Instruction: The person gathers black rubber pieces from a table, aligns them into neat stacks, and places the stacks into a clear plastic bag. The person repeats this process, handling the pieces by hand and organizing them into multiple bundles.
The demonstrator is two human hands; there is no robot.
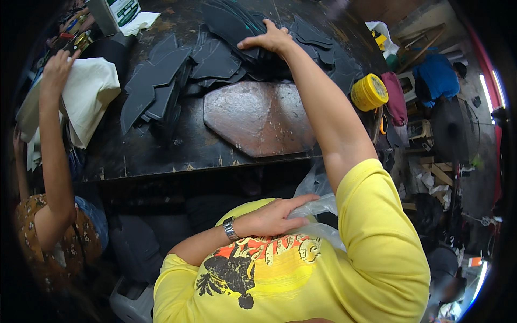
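Note:
My right hand (272, 40) reaches to the far side of the dark table, thumb and forefinger spread over black cut sheet pieces (229, 24). Its other fingers are partly hidden. More black flat pieces with angular and curved edges lie stacked to the left (161, 75) and right (312, 35). Close to my body, my left hand (272, 215), with a metal watch at the wrist, grips the edge of a clear plastic bag (326, 204) between thumb and fingers. Most of the bag is hidden below the table edge and behind my right arm.
A worn brown board (253, 116) lies at the table's near edge. A yellow tub (369, 92) stands at right. On the left, another person's hand (58, 70) handles pale cloth (89, 91). A metal can (107, 16) stands far left, and a fan (452, 126) is at right.

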